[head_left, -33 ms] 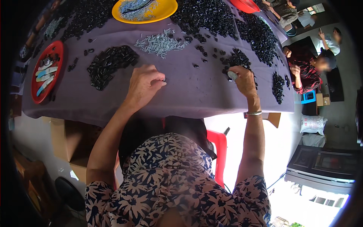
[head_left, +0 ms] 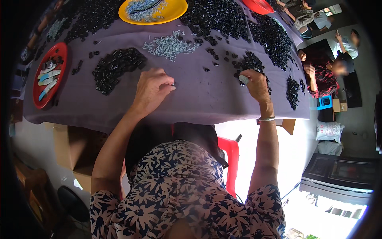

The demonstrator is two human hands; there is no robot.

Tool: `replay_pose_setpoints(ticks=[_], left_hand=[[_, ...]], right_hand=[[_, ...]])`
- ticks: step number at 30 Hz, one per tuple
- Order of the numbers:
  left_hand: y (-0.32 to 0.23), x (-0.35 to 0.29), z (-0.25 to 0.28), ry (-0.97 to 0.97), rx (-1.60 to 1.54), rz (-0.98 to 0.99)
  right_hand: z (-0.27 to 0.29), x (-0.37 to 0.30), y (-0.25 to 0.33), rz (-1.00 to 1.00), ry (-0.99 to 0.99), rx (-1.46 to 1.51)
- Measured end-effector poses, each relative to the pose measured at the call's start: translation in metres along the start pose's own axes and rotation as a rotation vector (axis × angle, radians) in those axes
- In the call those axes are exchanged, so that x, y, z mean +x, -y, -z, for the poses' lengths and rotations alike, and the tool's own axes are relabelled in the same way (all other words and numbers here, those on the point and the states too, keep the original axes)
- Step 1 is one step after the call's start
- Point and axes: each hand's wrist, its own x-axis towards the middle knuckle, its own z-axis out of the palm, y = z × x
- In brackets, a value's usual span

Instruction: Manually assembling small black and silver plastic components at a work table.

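Note:
My left hand (head_left: 153,88) is closed above the cloth, thumb and forefinger pinched on a small dark piece (head_left: 173,84) that barely shows. Left of it lies a heap of short black cylindrical pieces (head_left: 115,69). Beyond it is a loose pile of thin pale translucent pins (head_left: 171,46). My right hand (head_left: 258,84) has its fingers curled at the near edge of another black heap (head_left: 251,60). A pale grey rounded thing (head_left: 244,80) shows at its thumb side. Whether it is held or worn on the thumb, I cannot tell; the fingertips are mostly hidden.
A red oval tray (head_left: 63,51) with blue-and-white slim items stands at the left. At the back is a yellow plate (head_left: 181,16) of pale pins, with a red basin (head_left: 258,6) farther right. Black pieces cover much of the far purple-grey tablecloth (head_left: 207,103). Other people sit at the right.

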Motion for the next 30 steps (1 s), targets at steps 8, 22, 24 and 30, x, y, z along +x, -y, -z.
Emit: replay_pose_setpoints(ticks=[8,22,24,30], left_hand=[[0.001,-0.004,0.003,0.003,0.012,-0.001],[0.006,-0.003,-0.003,-0.021,0.044,-0.062],[0.006,-0.003,-0.003,-0.024,0.031,-0.062],[0.004,-0.004,-0.003,-0.009,0.064,-0.047]], right_hand=[[-0.006,0.011,0.015,-0.014,0.106,-0.1],[-0.067,0.006,0.15,0.328,0.268,0.453],[-0.064,0.011,0.165,0.401,0.246,0.385],[-0.066,0.018,0.173,0.557,0.246,0.214]])
